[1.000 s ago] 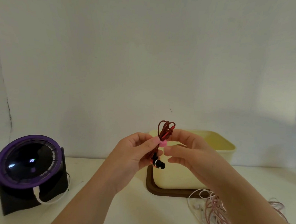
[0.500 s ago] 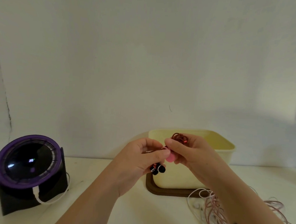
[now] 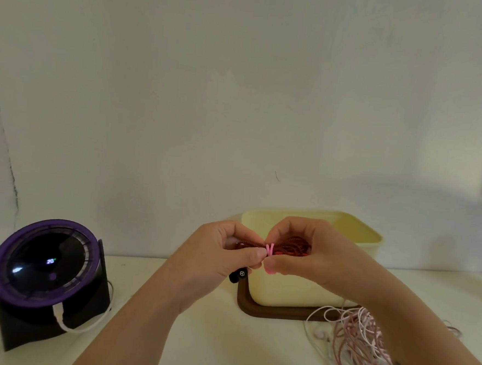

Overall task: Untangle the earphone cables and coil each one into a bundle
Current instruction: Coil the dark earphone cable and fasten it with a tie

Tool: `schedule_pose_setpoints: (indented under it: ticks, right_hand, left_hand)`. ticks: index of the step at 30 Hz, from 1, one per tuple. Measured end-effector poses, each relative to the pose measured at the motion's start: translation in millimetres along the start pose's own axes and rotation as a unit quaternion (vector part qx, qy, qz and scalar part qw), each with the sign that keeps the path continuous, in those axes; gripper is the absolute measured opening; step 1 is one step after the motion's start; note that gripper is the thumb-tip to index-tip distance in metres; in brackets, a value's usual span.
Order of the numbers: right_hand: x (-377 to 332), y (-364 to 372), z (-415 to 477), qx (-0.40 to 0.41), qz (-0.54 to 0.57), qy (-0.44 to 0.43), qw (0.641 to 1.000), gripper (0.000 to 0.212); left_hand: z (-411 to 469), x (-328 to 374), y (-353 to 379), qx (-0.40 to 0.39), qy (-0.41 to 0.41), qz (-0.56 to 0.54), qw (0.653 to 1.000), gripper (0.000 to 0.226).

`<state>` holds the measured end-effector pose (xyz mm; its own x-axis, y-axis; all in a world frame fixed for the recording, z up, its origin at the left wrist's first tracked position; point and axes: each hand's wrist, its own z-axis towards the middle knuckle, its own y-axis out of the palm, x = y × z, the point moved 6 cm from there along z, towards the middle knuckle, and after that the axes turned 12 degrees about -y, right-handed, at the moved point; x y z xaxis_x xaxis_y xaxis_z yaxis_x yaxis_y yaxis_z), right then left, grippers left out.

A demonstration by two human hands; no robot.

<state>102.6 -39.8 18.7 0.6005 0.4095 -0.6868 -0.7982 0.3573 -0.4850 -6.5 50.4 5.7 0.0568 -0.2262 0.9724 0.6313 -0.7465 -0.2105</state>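
Now my left hand point(image 3: 220, 255) and right hand point(image 3: 309, 255) both pinch the coiled red cable point(image 3: 292, 247), aloft before the cream box point(image 3: 358, 239), fitting a pink tie point(image 3: 270, 248) round its middle; next I should cinch it, then face the tangle point(image 3: 365, 342) on the desk point(image 3: 209, 337)

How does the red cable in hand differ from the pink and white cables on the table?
The red cable is coiled, with a pink tie round its middle; the pink and white cables sprawl loose and tangled. The left hand and right hand hold the red cable up; the pink and white cables lie on the table. Both are earphone cables.
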Motion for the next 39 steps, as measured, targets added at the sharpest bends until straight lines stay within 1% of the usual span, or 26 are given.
schedule_pose_setpoints:
  ticks: [4,6,9,11,13,15,17,18,19,22,24,25,27,29,30,32,34,35,36,38,39]
  right_hand:
    - [-5,4,-1,-0.033,-0.001,-0.005,0.999,0.015]
    - [-6,5,-2,-0.046,0.012,-0.003,0.999,0.018]
    - [-6,5,-2,-0.049,0.029,-0.006,0.998,0.020]
    - [-5,6,-2,-0.047,0.049,-0.008,0.998,0.019]
    - [-4,6,-1,-0.034,0.069,-0.013,0.997,0.019]
    - [-2,0,-1,-0.008,0.084,-0.015,0.996,0.018]
    - [1,-7,-3,0.013,0.107,-0.002,0.994,0.030]
    - [3,-10,-3,0.020,0.123,0.005,0.992,0.033]
    - [5,-13,-3,0.030,0.138,0.009,0.990,0.032]
    - [12,-17,-2,0.063,0.154,0.024,0.986,0.020]
    - [17,-17,-1,0.078,0.158,0.038,0.984,0.015]
    - [18,-16,-1,0.082,0.158,0.044,0.983,0.012]
    - [18,-14,0,0.088,0.142,0.056,0.984,0.009]
    - [16,-13,0,0.082,0.061,0.056,0.993,0.013]
    - [13,-13,0,0.078,0.003,0.050,0.996,0.014]
    - [5,-11,1,0.070,-0.095,0.024,0.993,0.017]
    - [-1,-8,1,0.063,-0.128,0.001,0.990,0.009]
    - [-3,-7,2,0.061,-0.124,-0.007,0.990,0.006]
    - [-4,-8,2,0.063,-0.112,-0.008,0.992,0.006]
    - [-4,-14,1,0.074,-0.094,0.003,0.993,0.005]
    - [-3,-19,0,0.086,-0.092,0.008,0.992,0.005]
  left_hand:
    - [-3,4,0,0.003,0.016,0.029,0.999,0.011]
    - [-3,5,3,-0.009,0.021,0.030,0.999,0.008]
    - [-3,4,7,-0.034,0.009,0.000,0.999,0.007]
    - [-3,3,10,-0.057,-0.011,-0.038,0.998,0.015]
    - [-4,1,11,-0.067,-0.029,-0.072,0.995,0.019]
    - [-3,-2,7,-0.054,-0.042,-0.097,0.993,0.012]
    - [-1,-3,2,-0.042,-0.052,-0.124,0.990,0.005]
    - [0,-4,-1,-0.042,-0.056,-0.139,0.988,0.006]
    - [1,-4,-2,-0.047,-0.059,-0.153,0.985,0.009]
    - [1,-4,-2,-0.073,-0.058,-0.185,0.978,0.026]
    - [3,-6,-3,-0.065,-0.045,-0.184,0.980,0.031]
    - [5,-6,-4,-0.047,-0.035,-0.172,0.983,0.029]
    - [8,-6,-9,0.021,-0.004,-0.110,0.994,0.013]
    - [8,-5,-14,0.083,0.023,-0.041,0.995,0.003]
    - [9,-5,-14,0.093,0.033,-0.022,0.995,0.002]
    - [9,-4,-11,0.088,0.041,-0.013,0.995,0.003]
    - [9,-3,-7,0.068,0.047,-0.028,0.996,0.002]
    - [9,-2,-5,0.060,0.048,-0.035,0.996,0.004]
    - [9,-2,-4,0.050,0.051,-0.043,0.997,0.011]
    - [10,-4,-5,0.038,0.051,-0.080,0.995,0.031]
    - [10,-5,-7,0.044,0.051,-0.091,0.994,0.037]
